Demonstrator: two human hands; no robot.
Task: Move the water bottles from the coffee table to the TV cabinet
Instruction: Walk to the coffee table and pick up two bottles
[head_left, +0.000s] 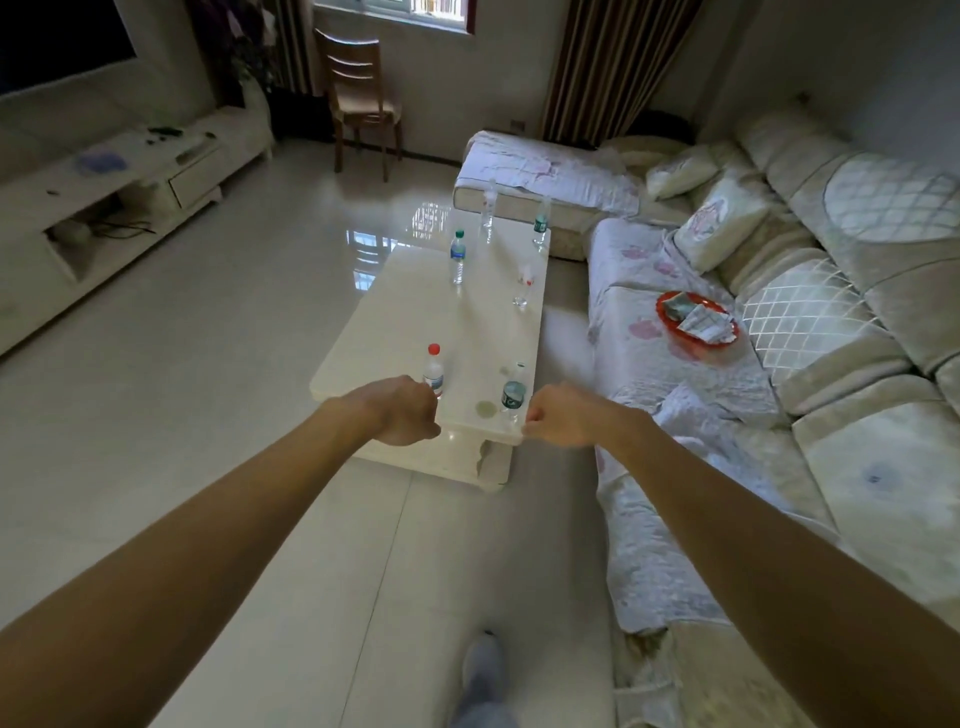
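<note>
Several water bottles stand on the cream coffee table (415, 322). Nearest are a red-capped bottle (434, 366) and a green-labelled bottle (514, 391) at the near end. Farther along stand a blue-labelled bottle (457, 257), a small clear bottle (523, 286), a clear bottle (487, 210) and another green-labelled one (541, 218). My left hand (402, 410) hovers just in front of the red-capped bottle with its fingers curled, holding nothing. My right hand (558, 415) is at the table's near right corner beside the green-labelled bottle, also curled and empty. The white TV cabinet (156, 171) runs along the left wall.
A long pale sofa (779, 364) lines the right side close to the table, with a red tray (696, 322) of papers on it. A wooden chair (358, 98) stands at the back by the window. Glossy tiled floor (218, 364) lies between table and cabinet. My foot (483, 670) shows below.
</note>
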